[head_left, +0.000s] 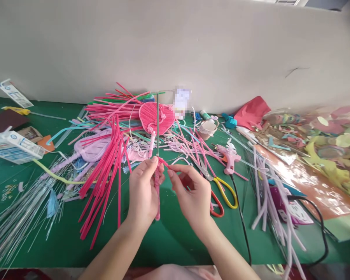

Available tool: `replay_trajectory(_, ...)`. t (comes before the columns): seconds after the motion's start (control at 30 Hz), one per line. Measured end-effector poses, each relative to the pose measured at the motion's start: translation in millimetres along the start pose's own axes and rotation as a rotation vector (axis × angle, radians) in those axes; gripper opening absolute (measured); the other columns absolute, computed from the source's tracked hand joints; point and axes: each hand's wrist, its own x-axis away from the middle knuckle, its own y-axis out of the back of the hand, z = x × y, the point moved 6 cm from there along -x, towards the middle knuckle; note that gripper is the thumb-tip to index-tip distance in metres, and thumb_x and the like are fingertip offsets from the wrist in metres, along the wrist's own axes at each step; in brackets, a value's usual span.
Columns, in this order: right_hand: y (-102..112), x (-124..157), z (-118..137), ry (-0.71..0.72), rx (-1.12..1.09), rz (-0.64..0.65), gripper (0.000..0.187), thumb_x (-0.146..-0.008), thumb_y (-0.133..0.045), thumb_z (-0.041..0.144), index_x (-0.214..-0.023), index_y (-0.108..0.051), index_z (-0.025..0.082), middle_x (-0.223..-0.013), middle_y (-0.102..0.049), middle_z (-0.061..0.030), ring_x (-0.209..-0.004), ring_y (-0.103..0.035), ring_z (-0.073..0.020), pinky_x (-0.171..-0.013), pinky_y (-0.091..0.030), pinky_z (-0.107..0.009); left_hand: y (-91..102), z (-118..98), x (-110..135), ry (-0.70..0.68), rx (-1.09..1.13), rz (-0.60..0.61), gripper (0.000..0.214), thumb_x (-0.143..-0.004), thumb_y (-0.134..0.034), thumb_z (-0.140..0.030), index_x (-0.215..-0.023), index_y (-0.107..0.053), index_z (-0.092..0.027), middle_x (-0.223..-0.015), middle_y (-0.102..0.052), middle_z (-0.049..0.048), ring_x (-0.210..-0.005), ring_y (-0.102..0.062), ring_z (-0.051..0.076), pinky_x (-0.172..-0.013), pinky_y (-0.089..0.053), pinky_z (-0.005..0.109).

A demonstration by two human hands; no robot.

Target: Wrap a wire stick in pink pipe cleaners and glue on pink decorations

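My left hand (pixel 142 190) is closed around a thin upright rod (pixel 158 124), whose upper part is bare and dark. A pink pipe cleaner (pixel 157 202) is wound around the rod's lower part, down past my fingers. Thumb and forefinger of my right hand (pixel 192 190) pinch the loose end of that pipe cleaner, just right of the rod. Behind the rod lies a pink fan shape (pixel 150 116) made of pipe cleaners, with small pink flowers on it. Scissors (pixel 221 190) with yellow and red handles lie to the right of my right hand.
Loose deep-pink pipe cleaners (pixel 105 186) and a lilac fan shape (pixel 93 146) lie left. Metal wires (pixel 17 221) spread at the lower left. Right are a pink glue gun (pixel 230 161) with a black cord, pale pipe cleaners (pixel 268 206) and a purple power strip (pixel 291 212).
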Motion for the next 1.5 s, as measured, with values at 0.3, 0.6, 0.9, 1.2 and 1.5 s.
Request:
replay_trajectory(0.3,3.2,-14.2,-14.5,-0.299,-0.366,0.293,0.030,-0.075,-0.077,0.045,-0.080,-0.070,0.017,-0.060,-0.059,0.0023,-0.048,-0.043,-0.0076,-0.043,-0.034,-0.020,-11.3,-2.2,11.5,0.128,0.061,0.129,0.020,-0.078,-0.076,-0.029,-0.069,-0.068,-0.012,-0.060,-0.051,-0.0017,-0.056,-0.044,0.007,-0.050,-0.039,0.017)
replay_trajectory(0.6,26.4,-48.6,-10.9,-0.039,-0.164,0.571,0.028,-0.073,-0.081,0.045,-0.077,-0.075,0.018,-0.075,-0.071,-0.0036,-0.067,-0.063,-0.0144,-0.062,-0.050,-0.025,-17.9,-2.2,24.6,0.348,-0.176,0.373,0.027,-0.078,-0.077,-0.033,-0.065,-0.066,-0.012,-0.059,-0.052,-0.0013,-0.052,-0.039,0.005,-0.049,-0.033,0.018)
replay_trajectory(0.9,38.0,-56.6,14.7,0.236,0.000,0.754,0.017,-0.084,-0.073,0.033,-0.077,-0.073,0.018,-0.073,-0.070,-0.0029,-0.066,-0.062,-0.0125,-0.060,-0.050,-0.024,-13.3,2.2,28.1,0.561,-0.417,0.499,0.029,-0.078,-0.077,-0.036,-0.066,-0.066,-0.012,-0.061,-0.055,0.0009,-0.054,-0.042,0.006,-0.048,-0.028,0.018)
replay_trajectory(1.2,40.5,-51.1,16.2,0.238,-0.028,0.741,0.012,-0.084,-0.073,0.027,-0.078,-0.072,0.017,-0.073,-0.069,-0.0023,-0.067,-0.062,-0.0120,-0.061,-0.050,-0.023,-11.6,7.0,30.4,0.607,-0.435,0.584,0.031,-0.082,-0.073,-0.040,-0.069,-0.066,-0.012,-0.060,-0.056,0.0014,-0.051,-0.038,0.005,-0.047,-0.024,0.017)
replay_trajectory(1.5,37.9,-30.7,22.4,0.291,-0.003,0.467,0.007,-0.085,-0.073,0.025,-0.082,-0.071,0.019,-0.078,-0.066,-0.0011,-0.068,-0.060,-0.0112,-0.061,-0.048,-0.023,-9.8,28.0,37.5,0.766,-0.151,0.537,0.036,-0.082,-0.062,-0.032,-0.054,-0.046,-0.016,-0.047,-0.027,-0.0089,-0.041,-0.018,0.003,-0.039,-0.013,0.017)
